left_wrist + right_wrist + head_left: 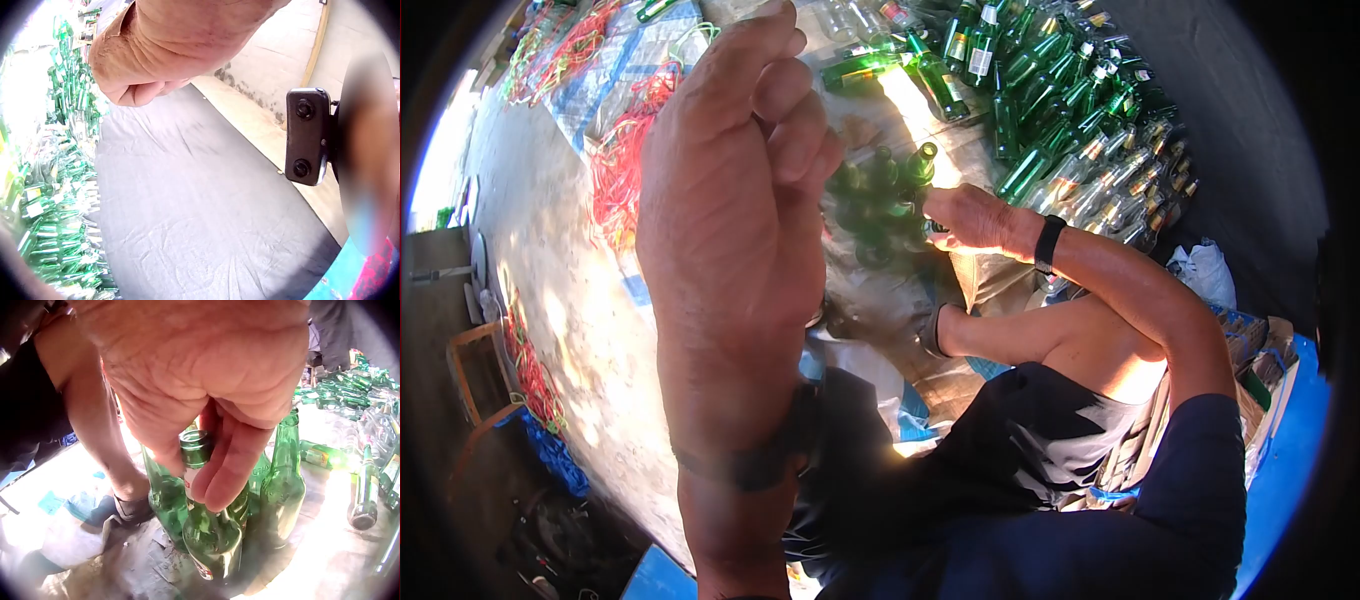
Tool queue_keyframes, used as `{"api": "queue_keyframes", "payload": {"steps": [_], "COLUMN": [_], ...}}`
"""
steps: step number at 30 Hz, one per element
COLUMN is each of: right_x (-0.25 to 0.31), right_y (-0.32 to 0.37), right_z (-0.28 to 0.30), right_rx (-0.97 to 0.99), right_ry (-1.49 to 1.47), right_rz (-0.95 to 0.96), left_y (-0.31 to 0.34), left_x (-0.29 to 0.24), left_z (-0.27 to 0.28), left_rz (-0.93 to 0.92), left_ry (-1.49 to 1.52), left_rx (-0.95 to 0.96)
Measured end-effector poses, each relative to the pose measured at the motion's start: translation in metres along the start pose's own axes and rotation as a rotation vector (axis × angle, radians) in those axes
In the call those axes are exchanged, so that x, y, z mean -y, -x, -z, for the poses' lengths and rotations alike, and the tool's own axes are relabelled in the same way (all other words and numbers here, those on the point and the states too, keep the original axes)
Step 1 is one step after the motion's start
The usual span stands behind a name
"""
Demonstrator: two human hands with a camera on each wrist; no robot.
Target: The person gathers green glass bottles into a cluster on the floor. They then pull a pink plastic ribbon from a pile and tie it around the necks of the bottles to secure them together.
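My right hand [972,220] reaches down over a cluster of upright green glass bottles [872,190]. In the right wrist view its thumb and fingers pinch the neck of one green bottle [214,547], which stands among others. Another green bottle [284,487] is upright just beside it. My left hand [735,190] is raised close before the head camera, fingers curled in toward the palm, and nothing shows in it. From the left wrist view that same hand [181,40] is high above the floor, well away from the bottles.
A large pile of green bottles [1040,90] lies at the far right, with clear glass bottles [1115,185] nearer. Red plastic strands [622,180] lie at left on a blue-and-white sheet. A dark cloth [181,200] hangs beside the pile. A bare leg [1010,335] is close by.
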State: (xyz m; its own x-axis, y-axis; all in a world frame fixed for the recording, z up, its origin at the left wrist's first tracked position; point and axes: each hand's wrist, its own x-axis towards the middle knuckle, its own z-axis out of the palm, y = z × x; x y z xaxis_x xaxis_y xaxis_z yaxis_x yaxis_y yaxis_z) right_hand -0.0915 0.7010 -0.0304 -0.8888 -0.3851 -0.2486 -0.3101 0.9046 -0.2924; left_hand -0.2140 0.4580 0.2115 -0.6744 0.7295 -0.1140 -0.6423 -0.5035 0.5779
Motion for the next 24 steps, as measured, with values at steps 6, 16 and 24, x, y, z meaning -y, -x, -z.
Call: {"api": "queue_keyframes", "payload": {"steps": [6,16,24], "right_x": [0.003,0.006,0.009], "right_y": [0.001,0.002,0.003], "right_z": [-0.002,-0.006,-0.007], "right_rx": [-0.067,-0.171,-0.211], "right_ry": [0.006,-0.084,-0.177], "right_rz": [0.107,0.214,0.212], "left_y": [-0.004,0.001,0.007], "left_x": [-0.003,0.012,0.015], "left_z": [0.005,0.0,-0.018], "left_rz": [0.039,-0.155,-0.13], "left_ry": [-0.014,0.034,0.167], "left_rx": [-0.027,-0.037,-0.217]}}
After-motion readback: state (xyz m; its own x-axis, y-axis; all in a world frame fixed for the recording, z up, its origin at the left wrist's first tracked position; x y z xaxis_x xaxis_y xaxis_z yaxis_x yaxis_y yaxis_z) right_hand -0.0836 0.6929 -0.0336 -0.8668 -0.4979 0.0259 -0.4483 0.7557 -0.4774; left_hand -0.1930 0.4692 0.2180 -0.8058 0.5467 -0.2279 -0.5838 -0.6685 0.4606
